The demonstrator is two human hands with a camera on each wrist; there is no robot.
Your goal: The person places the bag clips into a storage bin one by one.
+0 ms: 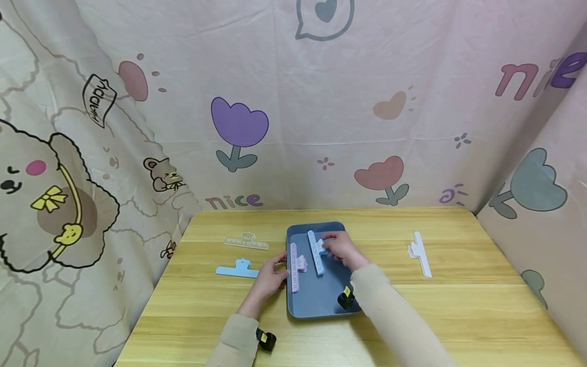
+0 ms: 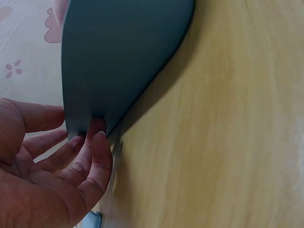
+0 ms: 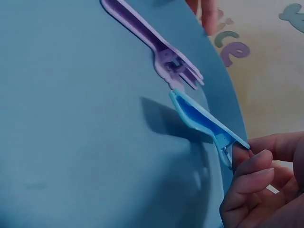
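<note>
Pinching the light-blue clip [image 1: 316, 253] by its handle, my right hand [image 1: 344, 248] is over the smooth grey-blue tray [image 1: 321, 302], a shallow rectangle with rounded corners, as seen from my head. My left hand [image 1: 269, 279] grips the tray's left side. The clip I hold is a long narrow bar with a row of dark marks along it. A lilac clip [image 1: 294, 267], similarly marked, lies along the tray's left wall. Left of the tray are a pale see-through clip [image 1: 246, 244] and, nearer me, a bright-blue clip [image 1: 238, 270]; well to its right is a white clip [image 1: 422, 260]. Under the tray runs a grained wooden table [image 1: 179, 316], and beyond it hangs creased, tulip-printed cloth [image 1: 293, 102].

From my left wrist, the tray's outer wall looks matte and curved, with my thumb and bent fingers against its edge.

From my right wrist, the light-blue clip is glossy, tilted above the tray's floor, its channelled inside a deeper blue, with a dark shadow beside it. Its far end comes close to the lilac clip; I cannot tell whether they touch.
</note>
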